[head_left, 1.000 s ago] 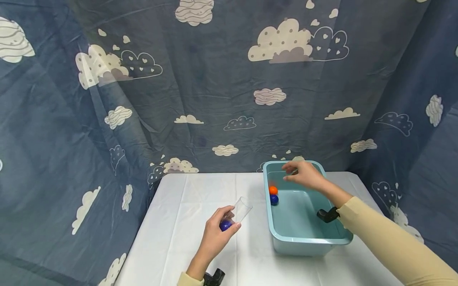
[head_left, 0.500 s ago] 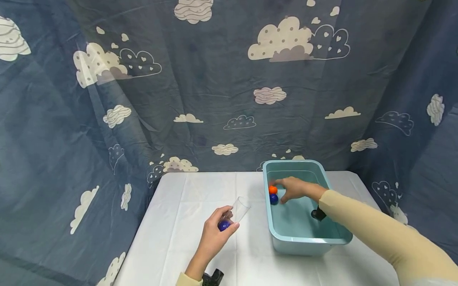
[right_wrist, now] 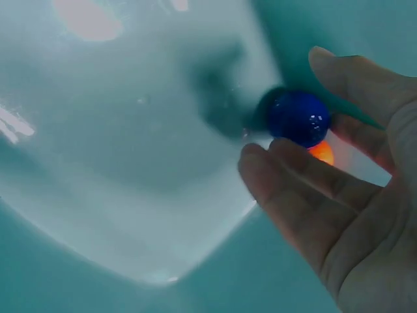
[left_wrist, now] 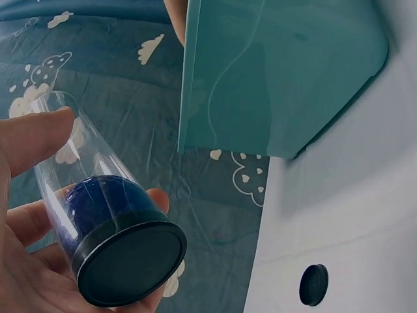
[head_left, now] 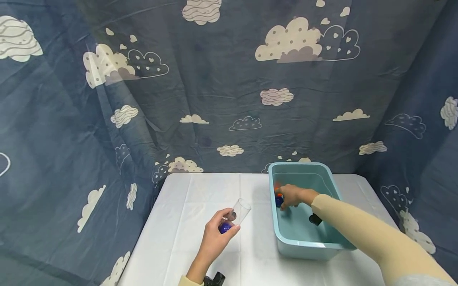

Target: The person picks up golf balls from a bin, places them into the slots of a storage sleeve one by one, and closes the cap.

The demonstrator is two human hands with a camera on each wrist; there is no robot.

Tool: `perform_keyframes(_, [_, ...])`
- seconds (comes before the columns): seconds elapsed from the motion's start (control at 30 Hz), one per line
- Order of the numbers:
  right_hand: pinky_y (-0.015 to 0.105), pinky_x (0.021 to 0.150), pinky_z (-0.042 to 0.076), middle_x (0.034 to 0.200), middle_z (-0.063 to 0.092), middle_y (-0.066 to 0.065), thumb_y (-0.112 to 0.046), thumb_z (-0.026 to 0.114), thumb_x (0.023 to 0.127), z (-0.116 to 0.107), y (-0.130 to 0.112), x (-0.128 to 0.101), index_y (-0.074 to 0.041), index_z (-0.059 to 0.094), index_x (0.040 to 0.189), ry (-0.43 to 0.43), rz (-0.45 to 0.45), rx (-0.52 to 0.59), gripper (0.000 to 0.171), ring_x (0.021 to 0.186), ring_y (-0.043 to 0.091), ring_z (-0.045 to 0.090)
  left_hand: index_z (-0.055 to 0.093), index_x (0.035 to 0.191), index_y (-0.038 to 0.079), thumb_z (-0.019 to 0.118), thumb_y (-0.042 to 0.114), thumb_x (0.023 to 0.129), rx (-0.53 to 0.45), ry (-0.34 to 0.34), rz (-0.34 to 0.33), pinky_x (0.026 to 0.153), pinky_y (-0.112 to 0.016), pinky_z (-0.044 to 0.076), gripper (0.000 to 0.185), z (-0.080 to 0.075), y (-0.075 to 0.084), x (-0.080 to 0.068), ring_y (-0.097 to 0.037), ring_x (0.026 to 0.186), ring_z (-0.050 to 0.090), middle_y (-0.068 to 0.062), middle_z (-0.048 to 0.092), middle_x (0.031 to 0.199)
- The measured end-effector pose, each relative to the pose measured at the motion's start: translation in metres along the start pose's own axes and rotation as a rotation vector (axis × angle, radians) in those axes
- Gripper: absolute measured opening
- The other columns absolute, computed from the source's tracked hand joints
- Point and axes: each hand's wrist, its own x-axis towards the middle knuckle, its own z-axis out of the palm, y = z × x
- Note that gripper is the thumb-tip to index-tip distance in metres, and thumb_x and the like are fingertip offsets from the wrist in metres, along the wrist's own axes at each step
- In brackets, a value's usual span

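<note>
My left hand (head_left: pixel 217 235) grips a clear plastic tube (head_left: pixel 239 210) near its black capped end (left_wrist: pixel 130 262), tilted above the white table (head_left: pixel 179 238). A blue ball (left_wrist: pixel 101 203) sits inside at the cap. My right hand (head_left: pixel 291 195) reaches into the teal tub (head_left: pixel 307 250), at its left wall. In the right wrist view its thumb and straight fingers (right_wrist: pixel 306 176) straddle a loose blue ball (right_wrist: pixel 298 117); whether they touch it is unclear. An orange ball (right_wrist: pixel 320 152) lies just behind, partly hidden by my fingers.
The tub stands on the table's right half. A small black disc (left_wrist: pixel 313 284) lies on the table in the left wrist view. A dark blue cloud-print curtain (head_left: pixel 229 99) closes off the back and both sides.
My right hand came down from above the tub's far end to the two balls at its left wall. My left hand and the tube barely moved.
</note>
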Motion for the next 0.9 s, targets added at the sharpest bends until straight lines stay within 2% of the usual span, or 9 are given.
perform_keyframes(0.1, [0.038, 0.061, 0.059, 0.123, 0.06, 0.018, -0.016, 0.088, 0.078, 0.001, 0.003, 0.003, -0.01, 0.054, 0.144, 0.018, 0.006, 0.004, 0.074, 0.083, 0.024, 0.062, 0.061, 0.128, 0.019, 0.082, 0.023, 0.086, 0.0, -0.004, 0.004, 0.068, -0.03, 0.059, 0.047, -0.002, -0.001, -0.001, -0.016, 0.087, 0.068, -0.011, 0.065, 0.111])
perform_keyframes(0.2, [0.035, 0.058, 0.058, 0.123, 0.061, 0.016, -0.013, 0.088, 0.078, 0.002, 0.006, 0.007, -0.011, 0.055, 0.143, 0.034, 0.008, -0.012, 0.073, 0.083, 0.025, 0.061, 0.062, 0.128, 0.021, 0.082, 0.024, 0.086, 0.004, 0.003, -0.003, 0.068, -0.031, 0.059, 0.047, -0.002, -0.002, -0.002, -0.015, 0.087, 0.069, -0.005, 0.066, 0.11])
perform_keyframes(0.33, [0.032, 0.056, 0.057, 0.116, 0.063, 0.013, -0.011, 0.087, 0.078, 0.001, 0.006, 0.011, -0.011, 0.058, 0.139, 0.039, -0.002, -0.024, 0.068, 0.08, 0.023, 0.061, 0.062, 0.128, 0.024, 0.083, 0.024, 0.085, 0.002, 0.012, -0.019, 0.068, -0.031, 0.059, 0.048, -0.003, -0.003, -0.001, -0.014, 0.087, 0.068, 0.003, 0.065, 0.108])
perform_keyframes(0.43, [0.034, 0.057, 0.057, 0.11, 0.062, 0.011, -0.01, 0.087, 0.079, 0.003, 0.007, 0.013, -0.011, 0.061, 0.135, 0.024, 0.0, -0.027, 0.062, 0.075, 0.022, 0.061, 0.062, 0.128, 0.022, 0.083, 0.023, 0.085, -0.002, 0.009, -0.02, 0.068, -0.031, 0.059, 0.048, -0.003, -0.004, -0.002, -0.015, 0.087, 0.068, -0.002, 0.066, 0.109])
perform_keyframes(0.53, [0.036, 0.059, 0.058, 0.104, 0.061, 0.008, -0.009, 0.086, 0.079, 0.008, 0.009, 0.014, -0.013, 0.067, 0.125, -0.016, 0.007, -0.047, 0.05, 0.071, 0.022, 0.062, 0.061, 0.129, 0.016, 0.082, 0.023, 0.085, -0.001, 0.001, -0.013, 0.068, -0.031, 0.059, 0.049, -0.003, -0.004, -0.002, -0.015, 0.087, 0.068, -0.01, 0.065, 0.111])
perform_keyframes(0.67, [0.038, 0.06, 0.059, 0.1, 0.061, 0.007, -0.007, 0.088, 0.076, 0.019, 0.014, 0.017, -0.017, 0.071, 0.109, -0.047, 0.009, -0.075, 0.039, 0.076, 0.023, 0.062, 0.061, 0.13, 0.016, 0.082, 0.026, 0.086, 0.004, -0.007, -0.027, 0.069, -0.031, 0.059, 0.05, -0.004, -0.004, -0.002, -0.016, 0.089, 0.068, -0.009, 0.065, 0.112])
perform_keyframes(0.77, [0.039, 0.061, 0.059, 0.102, 0.062, 0.006, -0.005, 0.088, 0.075, 0.021, 0.014, 0.016, -0.017, 0.071, 0.11, -0.046, -0.012, -0.078, 0.04, 0.079, 0.024, 0.061, 0.061, 0.13, 0.017, 0.082, 0.025, 0.086, 0.008, -0.003, -0.041, 0.069, -0.03, 0.058, 0.049, -0.004, -0.004, -0.003, -0.016, 0.089, 0.068, -0.009, 0.066, 0.113])
perform_keyframes(0.9, [0.037, 0.06, 0.059, 0.102, 0.062, 0.006, -0.004, 0.086, 0.077, 0.015, 0.012, 0.012, -0.014, 0.072, 0.114, -0.057, -0.029, -0.083, 0.041, 0.077, 0.023, 0.061, 0.062, 0.128, 0.015, 0.082, 0.014, 0.085, 0.021, 0.014, -0.048, 0.069, -0.03, 0.058, 0.048, -0.002, 0.0, -0.003, -0.021, 0.089, 0.069, -0.013, 0.066, 0.111])
